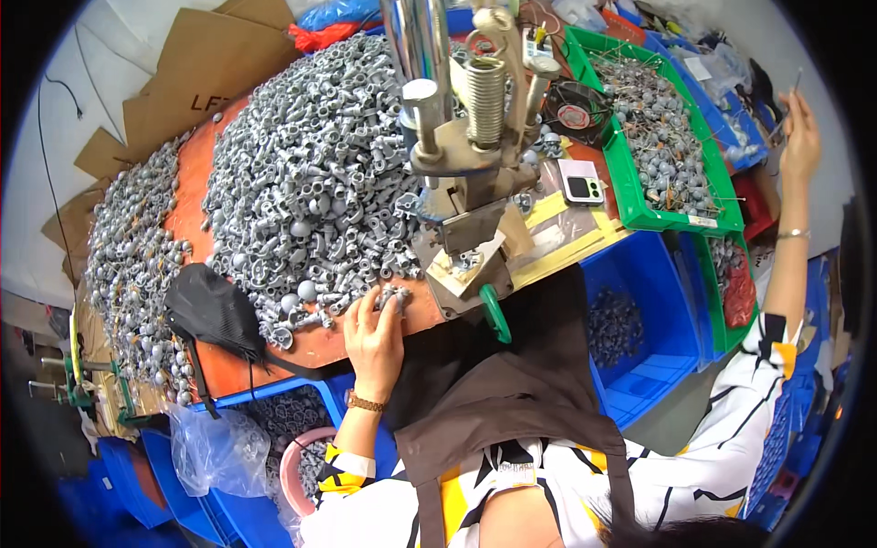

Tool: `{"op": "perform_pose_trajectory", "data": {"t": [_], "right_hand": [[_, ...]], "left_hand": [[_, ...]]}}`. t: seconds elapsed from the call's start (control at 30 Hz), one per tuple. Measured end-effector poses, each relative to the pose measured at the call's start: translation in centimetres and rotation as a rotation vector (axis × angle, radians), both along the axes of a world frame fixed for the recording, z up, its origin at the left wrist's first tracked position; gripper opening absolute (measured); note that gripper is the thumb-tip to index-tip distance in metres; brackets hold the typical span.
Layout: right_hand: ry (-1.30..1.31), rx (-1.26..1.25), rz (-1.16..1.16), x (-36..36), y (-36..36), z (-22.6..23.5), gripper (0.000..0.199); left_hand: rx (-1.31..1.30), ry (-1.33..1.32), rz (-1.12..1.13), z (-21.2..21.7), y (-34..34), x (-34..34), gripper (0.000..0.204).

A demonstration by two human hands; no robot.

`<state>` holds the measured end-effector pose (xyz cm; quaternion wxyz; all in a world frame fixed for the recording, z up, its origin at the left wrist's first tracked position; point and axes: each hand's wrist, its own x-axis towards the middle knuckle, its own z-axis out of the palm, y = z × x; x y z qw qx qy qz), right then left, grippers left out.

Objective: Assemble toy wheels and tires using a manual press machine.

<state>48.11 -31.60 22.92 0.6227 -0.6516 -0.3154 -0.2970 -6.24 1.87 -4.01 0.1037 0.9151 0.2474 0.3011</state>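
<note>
My left hand (373, 345) is at the front edge of the orange table, its fingers curled round a small grey plastic part (394, 293). Just beyond it rises a big heap of grey plastic fittings (311, 155), with a few round grey pieces among them. Far out to the right, my right hand (801, 142) is raised with its fingers closed on a thin rod (798, 79); what kind of rod I cannot make out. A metal bench press (470, 155) stands between the hands, a green-handled piece (494, 313) sticking out at its base.
A green tray (722, 215) of grey balls and thin pins lies right of the press, beside a small fan (577, 111) and a white phone-like device (582, 183). Blue bins (653, 365) stand below. A black pouch (216, 310) rests on the table's left part.
</note>
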Motion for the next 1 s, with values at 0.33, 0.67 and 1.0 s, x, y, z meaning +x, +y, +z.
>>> {"op": "perform_pose_trajectory", "data": {"t": [0.33,0.67,1.0], "right_hand": [[0.324,0.343,-0.128,14.6,-7.1,-6.6,0.019],[0.367,0.421,-0.216,14.8,-10.1,0.7,0.028],[0.547,0.134,0.335,-7.3,-2.5,-6.8,0.020]], "left_hand": [[0.044,0.063,0.003,-0.6,1.1,2.6,0.027],[0.217,0.069,-0.063,-1.2,1.0,3.6,0.031],[-1.123,-0.651,-0.069,1.6,-0.5,2.0,0.031]]}}
